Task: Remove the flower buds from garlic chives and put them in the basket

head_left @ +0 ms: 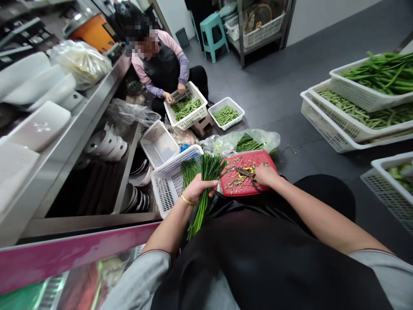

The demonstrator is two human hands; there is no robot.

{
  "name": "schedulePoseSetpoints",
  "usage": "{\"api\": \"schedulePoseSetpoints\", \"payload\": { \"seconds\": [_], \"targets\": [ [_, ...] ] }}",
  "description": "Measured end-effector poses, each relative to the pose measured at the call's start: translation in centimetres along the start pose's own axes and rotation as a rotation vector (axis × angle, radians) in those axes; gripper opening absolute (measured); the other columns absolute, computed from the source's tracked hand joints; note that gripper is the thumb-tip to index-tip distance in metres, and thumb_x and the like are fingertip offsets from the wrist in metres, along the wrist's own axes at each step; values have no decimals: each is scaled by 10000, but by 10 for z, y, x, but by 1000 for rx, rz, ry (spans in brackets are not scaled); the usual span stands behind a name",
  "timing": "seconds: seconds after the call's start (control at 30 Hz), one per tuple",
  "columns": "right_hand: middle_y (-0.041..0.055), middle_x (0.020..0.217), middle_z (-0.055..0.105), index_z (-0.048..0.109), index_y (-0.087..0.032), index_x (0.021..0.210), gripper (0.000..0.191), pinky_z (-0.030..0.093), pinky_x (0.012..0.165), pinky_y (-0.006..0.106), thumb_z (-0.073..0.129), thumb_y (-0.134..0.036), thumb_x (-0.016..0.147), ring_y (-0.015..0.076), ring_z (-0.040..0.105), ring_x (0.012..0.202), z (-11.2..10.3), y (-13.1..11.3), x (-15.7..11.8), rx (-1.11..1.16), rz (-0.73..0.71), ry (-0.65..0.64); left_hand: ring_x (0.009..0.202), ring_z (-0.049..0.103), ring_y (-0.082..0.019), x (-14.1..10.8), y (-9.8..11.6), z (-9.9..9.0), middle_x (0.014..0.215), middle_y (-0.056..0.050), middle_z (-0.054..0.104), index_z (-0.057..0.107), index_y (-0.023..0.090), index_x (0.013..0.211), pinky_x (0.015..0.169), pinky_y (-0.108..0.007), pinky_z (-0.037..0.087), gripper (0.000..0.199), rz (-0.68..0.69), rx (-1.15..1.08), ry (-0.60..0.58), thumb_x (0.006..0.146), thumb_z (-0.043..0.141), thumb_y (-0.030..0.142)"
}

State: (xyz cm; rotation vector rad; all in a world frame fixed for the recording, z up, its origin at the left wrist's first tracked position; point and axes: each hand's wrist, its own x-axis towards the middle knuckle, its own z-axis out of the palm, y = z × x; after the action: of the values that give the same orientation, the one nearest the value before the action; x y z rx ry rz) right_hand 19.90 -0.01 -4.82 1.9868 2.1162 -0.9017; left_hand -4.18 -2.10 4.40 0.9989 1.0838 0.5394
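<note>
My left hand (201, 188) is closed around a bunch of long, thin green stems (211, 168), like garlic scapes or flowering chives. The bunch stands tilted, its upper ends beside a red tray (230, 186). My right hand (266, 175) grips scissors (245, 172) over this tray, the blades pointing left toward the bunch. Small green and yellow trimmings (237, 163) lie scattered on the tray. Left of the bunch, a white basket (166, 189) holds more green stems (189, 172). Behind the tray, further stems (248, 143) lie in a clear plastic bag (271, 138).
A co-worker (161, 60) sits ahead, both hands at a white basket (201, 107) of green beans. A smaller basket (240, 120) of beans stands beside it. Stacked bean baskets (342, 142) are at right. A metal counter (97, 103) runs along the left; a teal stool (214, 36) stands behind.
</note>
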Motion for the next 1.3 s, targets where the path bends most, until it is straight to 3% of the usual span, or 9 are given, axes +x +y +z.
{"api": "schedulePoseSetpoints", "payload": {
  "seconds": [0.13, 0.27, 0.57, 0.67, 0.87, 0.93, 1.0, 1.13, 1.3],
  "targets": [
    [105, 1091, 674, 625, -148, 1177, 374, 474, 814, 274, 453, -347, 911, 166, 624, 963, -43, -24, -15, 357, -324, 64, 337, 431, -78, -1, -1, 2, 463, 41, 517, 613, 77, 890, 360, -210, 302, 448, -9, 29, -50, 579, 785, 351],
    [28, 732, 663, 712, -132, 880, 284, 435, 603, 238, 579, -370, 799, 115, 563, 642, -55, -42, -28, 785, -581, 20, 339, 433, -76, 1, -2, 4, 449, 26, 506, 557, 114, 669, 353, -210, 295, 355, 25, 48, -65, 590, 773, 384],
    [78, 708, 614, 635, -152, 746, 274, 402, 656, 276, 436, -279, 887, 152, 539, 668, -40, -32, -46, 160, -798, 266, 328, 432, -76, -4, -5, -1, 436, 18, 506, 506, 132, 532, 344, -213, 295, 421, 42, 104, 54, 540, 791, 441],
    [56, 663, 563, 539, -172, 671, 239, 408, 647, 282, 447, -290, 858, 145, 506, 640, -37, -42, -49, 323, -727, 356, 330, 419, -72, -8, -4, 4, 414, 16, 488, 499, 134, 502, 354, -218, 292, 415, 90, 122, 63, 580, 775, 434],
    [-55, 526, 443, 453, -203, 664, 311, 442, 470, 240, 591, -477, 716, 80, 412, 444, -14, -65, -39, 1404, -367, 170, 348, 415, -65, -18, -1, 17, 420, 27, 484, 496, 141, 519, 376, -215, 296, 395, 195, 163, 106, 620, 767, 411],
    [-70, 511, 423, 449, -204, 654, 340, 443, 454, 227, 647, -480, 656, 67, 402, 426, -16, -55, -27, 1514, -260, 292, 349, 413, -62, -22, 0, 17, 418, 30, 482, 494, 142, 519, 377, -212, 294, 388, 194, 175, 104, 621, 768, 397],
    [-86, 481, 361, 441, -207, 645, 356, 453, 466, 228, 651, -494, 661, 61, 371, 410, -24, -34, -16, 1497, -168, 421, 342, 403, -60, -27, 0, 15, 411, 33, 479, 497, 142, 526, 368, -209, 281, 384, 167, 160, 73, 611, 770, 397],
    [-30, 487, 427, 527, -188, 620, 406, 471, 558, 273, 561, -563, 772, 101, 437, 477, -49, 0, -14, 990, -113, 281, 321, 390, -64, -29, -2, 10, 380, 30, 471, 507, 138, 538, 351, -212, 261, 389, 85, 88, 6, 583, 777, 413],
    [76, 845, 647, 696, -195, 819, 281, 455, 781, 310, 551, -431, 864, 187, 579, 823, -63, -30, -56, 430, -422, 633, 317, 405, -69, -19, -7, 12, 376, 32, 472, 502, 136, 550, 356, -213, 274, 384, 61, 41, -10, 593, 772, 405]
  ]
}}
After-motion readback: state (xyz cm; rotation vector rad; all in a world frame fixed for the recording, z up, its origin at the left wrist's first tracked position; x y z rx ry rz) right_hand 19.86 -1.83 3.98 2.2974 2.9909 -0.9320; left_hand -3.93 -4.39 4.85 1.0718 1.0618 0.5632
